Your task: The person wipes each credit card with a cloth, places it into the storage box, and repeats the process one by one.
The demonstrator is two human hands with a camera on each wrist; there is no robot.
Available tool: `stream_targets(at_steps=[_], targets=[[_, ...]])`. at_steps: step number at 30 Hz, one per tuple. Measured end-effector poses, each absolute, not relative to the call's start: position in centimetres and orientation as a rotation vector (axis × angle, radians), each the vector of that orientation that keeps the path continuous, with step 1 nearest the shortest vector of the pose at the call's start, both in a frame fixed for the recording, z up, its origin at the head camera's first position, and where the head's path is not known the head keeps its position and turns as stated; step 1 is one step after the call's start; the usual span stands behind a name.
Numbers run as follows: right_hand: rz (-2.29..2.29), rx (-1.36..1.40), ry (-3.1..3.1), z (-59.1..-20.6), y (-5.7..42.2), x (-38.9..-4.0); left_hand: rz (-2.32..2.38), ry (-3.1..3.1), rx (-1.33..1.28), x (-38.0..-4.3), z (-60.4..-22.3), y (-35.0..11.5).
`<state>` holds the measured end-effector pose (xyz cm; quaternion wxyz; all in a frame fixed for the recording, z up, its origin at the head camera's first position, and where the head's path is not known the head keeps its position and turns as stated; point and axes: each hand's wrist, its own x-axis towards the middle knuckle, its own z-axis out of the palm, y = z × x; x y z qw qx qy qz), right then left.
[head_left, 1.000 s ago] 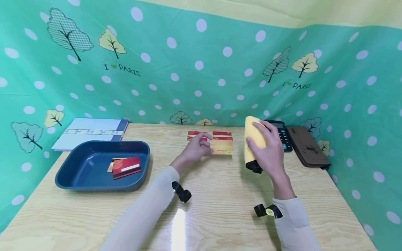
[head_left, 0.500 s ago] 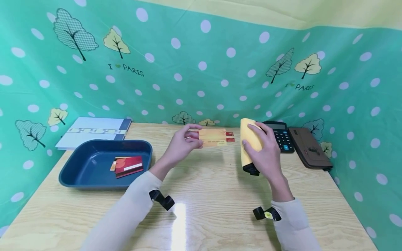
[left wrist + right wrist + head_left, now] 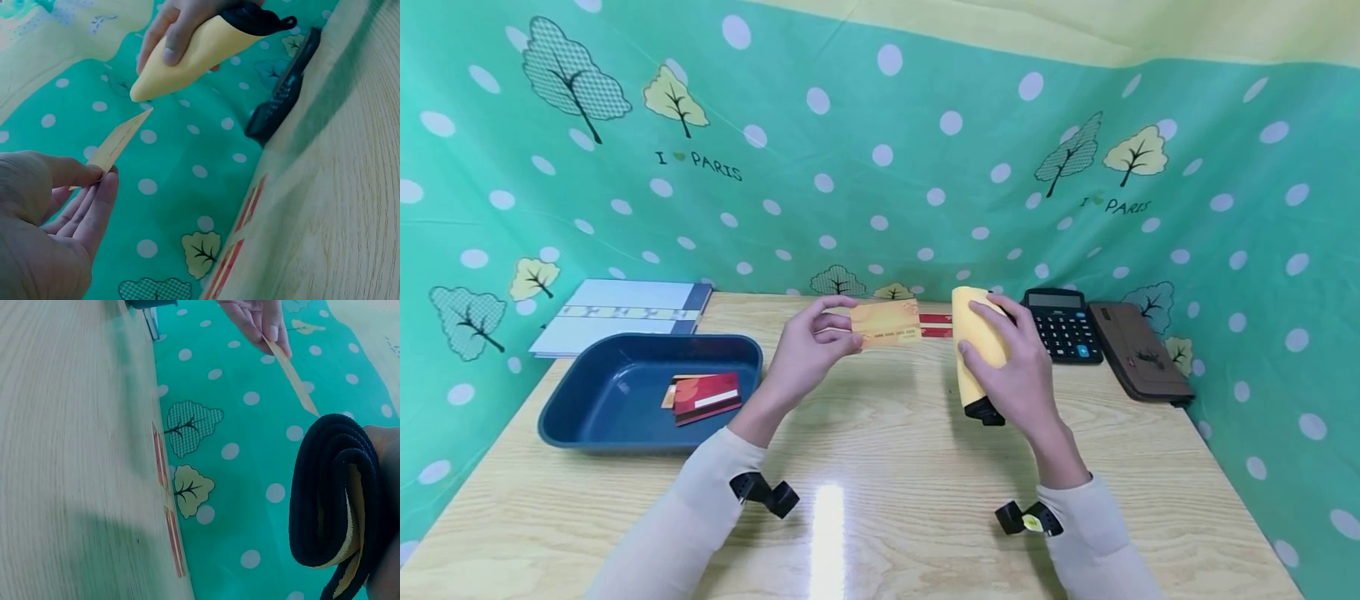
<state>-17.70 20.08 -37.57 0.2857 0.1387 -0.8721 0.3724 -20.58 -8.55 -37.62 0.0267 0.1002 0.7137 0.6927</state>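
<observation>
In the head view my left hand (image 3: 808, 346) pinches a gold bank card (image 3: 886, 323) by its left end between thumb and fingers, above the table. My right hand (image 3: 1018, 371) grips a folded yellow cloth (image 3: 987, 337) with black edges, also raised. The right wrist view shows the cloth's dark layered end (image 3: 325, 487). Card and cloth are a short way apart in the left wrist view. Red cards (image 3: 936, 325) lie on the table behind them, partly hidden in the head view; two red strips (image 3: 250, 203) show in the left wrist view.
A dark blue tray (image 3: 625, 451) stands at the left with red and gold cards (image 3: 707, 398) inside. Behind it lies a pale blue folder (image 3: 625, 297). At the back right are a black calculator (image 3: 1063, 329) and a brown zip wallet (image 3: 1138, 350). A green curtain (image 3: 865, 183) borders the table.
My left hand has lifted the gold card off the table and moved it left. My right hand has shifted left with the cloth, uncovering more of the calculator.
</observation>
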Motion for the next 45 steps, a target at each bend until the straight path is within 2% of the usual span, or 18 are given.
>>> stream_targets(at_steps=[26,45], targets=[[0.946,0.555,-2.309,-38.6,17.3,-17.1,2.154,2.211,0.306,-20.6,-39.4,-8.8],[0.918,0.557,-2.367,-39.1,16.5,-17.0,2.245,2.025,0.283,-20.0,-39.5,-8.1]])
